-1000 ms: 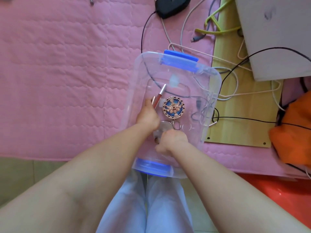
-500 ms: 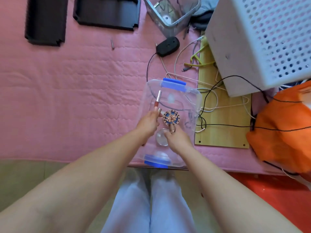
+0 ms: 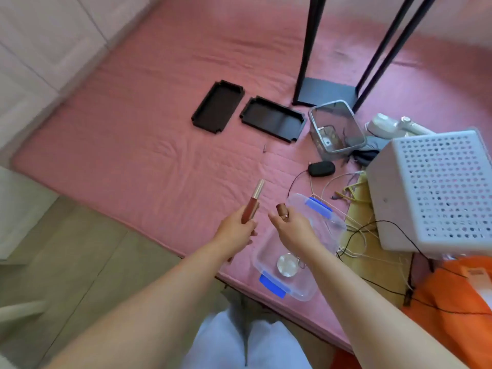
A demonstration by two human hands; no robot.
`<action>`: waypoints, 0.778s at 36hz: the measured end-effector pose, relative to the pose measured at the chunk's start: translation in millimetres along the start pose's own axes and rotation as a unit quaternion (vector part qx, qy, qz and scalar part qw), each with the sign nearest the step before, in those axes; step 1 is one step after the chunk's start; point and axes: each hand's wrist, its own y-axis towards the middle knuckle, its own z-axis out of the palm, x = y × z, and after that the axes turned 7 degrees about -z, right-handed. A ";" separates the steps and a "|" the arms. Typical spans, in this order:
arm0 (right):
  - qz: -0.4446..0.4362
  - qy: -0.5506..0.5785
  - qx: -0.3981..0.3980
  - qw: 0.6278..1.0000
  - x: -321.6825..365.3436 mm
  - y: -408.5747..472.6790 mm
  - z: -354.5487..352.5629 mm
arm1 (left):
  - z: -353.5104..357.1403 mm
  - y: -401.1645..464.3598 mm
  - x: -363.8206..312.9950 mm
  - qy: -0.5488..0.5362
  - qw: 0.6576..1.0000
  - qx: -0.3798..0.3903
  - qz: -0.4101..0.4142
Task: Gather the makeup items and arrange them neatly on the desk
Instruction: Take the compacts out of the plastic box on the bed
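The pink mat (image 3: pixel 149 145) has a wide bare area left of and beyond the hands; its near edge runs diagonally from the left toward the lower right, with grey floor (image 3: pixel 69 265) beside it. To the right the room is crowded: a clear box (image 3: pixel 323 237) with blue clips sits at the mat's near edge, cables (image 3: pixel 356 233) lie just beside it, and a white perforated crate (image 3: pixel 436 190) stands further right. Two black trays (image 3: pixel 246 114) lie side by side on the mat well beyond the hands, near a small clear bin (image 3: pixel 336 129) and a black mouse (image 3: pixel 321 168). The left hand (image 3: pixel 235 231) grips a lip gloss tube (image 3: pixel 253 202) by its lower, dark red end, fingers curled round it; the tube is above the mat, left of the box, its long axis tilted up and slightly right, pale cap end pointing away from the person. The right hand (image 3: pixel 291 227) is over the box, fingers curled round a small brown item (image 3: pixel 281 209) (its type cannot be told) with a ring-shaped piece at the fingertips. A round compact (image 3: pixel 287 262) lies flat in the near end of the box.
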 end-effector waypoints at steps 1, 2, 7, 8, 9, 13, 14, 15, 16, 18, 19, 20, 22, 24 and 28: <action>-0.009 0.021 -0.001 1.000 8.9 -2.7 4.2 | -8.3 -8.1 1.5 -0.004 1.000 -0.018 0.005; -0.017 0.036 0.005 0.999 17.7 -4.2 10.0 | -17.1 -16.1 3.1 -0.007 0.999 -0.033 0.012; -0.049 0.051 0.069 0.995 63.5 -11.1 48.4 | -68.3 -48.3 18.2 -0.036 0.991 -0.124 0.028; -0.055 0.049 0.084 0.994 72.1 -12.5 57.1 | -79.3 -52.7 22.9 -0.045 0.988 -0.142 0.025; -0.061 0.049 0.099 0.992 82.5 -14.7 65.5 | -91.4 -57.4 27.5 -0.056 0.985 -0.160 0.019; -0.060 0.052 0.137 0.987 127.7 -17.0 108.3 | -149.1 -74.2 49.0 -0.096 0.974 -0.206 0.008; -0.056 0.065 0.144 0.986 140.8 -17.6 121.9 | -165.9 -77.8 56.0 -0.100 0.971 -0.216 0.008; -0.051 0.088 0.153 0.983 153.5 -17.4 136.2 | -182.8 -81.5 63.5 -0.105 0.968 -0.226 0.007; -0.042 0.119 0.165 0.978 166.6 -17.5 151.0 | -199.9 -85.3 71.4 -0.112 0.965 -0.236 0.006; -0.020 0.179 0.188 0.966 194.2 -18.9 182.2 | -236.0 -93.7 88.1 -0.126 0.959 -0.255 0.003; -0.011 0.201 0.196 0.960 208.9 -20.2 199.1 | -255.5 -98.8 96.8 -0.134 0.955 -0.266 0.001; -0.005 0.218 0.201 0.955 222.9 -21.6 216.3 | -275.1 -103.6 105.8 -0.142 0.951 -0.276 -0.003; 0.000 0.239 0.210 0.948 248.6 -23.7 253.0 | -314.8 -113.2 125.5 -0.156 0.942 -0.296 -0.010; 0.002 0.239 0.228 0.944 271.5 -27.0 288.4 | -351.6 -123.3 146.1 -0.167 0.934 -0.316 -0.016; 0.001 0.233 0.258 0.938 314.3 -33.3 352.3 | -415.1 -142.2 185.3 -0.192 0.917 -0.348 -0.023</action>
